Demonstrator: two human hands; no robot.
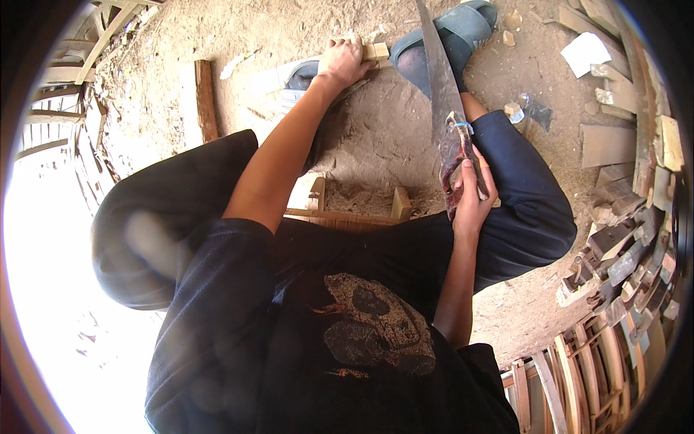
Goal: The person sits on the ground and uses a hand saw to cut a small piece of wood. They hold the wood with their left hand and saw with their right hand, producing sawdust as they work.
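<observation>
My right hand is wrapped round the worn reddish handle of a handsaw. A bit of blue tie circles the saw where handle meets blade. The long blade points away from me, passing in front of my right sandal, and its tip leaves the picture at the top. My left hand is closed over a small wood piece beside my left sandal. Only the pale end of that piece shows past my fingers; the blade is apart from it.
Under me is a low wooden stool. A wood block lies on the dirt floor to the left. Offcuts and a white scrap lie at the right, above stacked wooden frames. A crumpled plastic wrapper lies near my right leg.
</observation>
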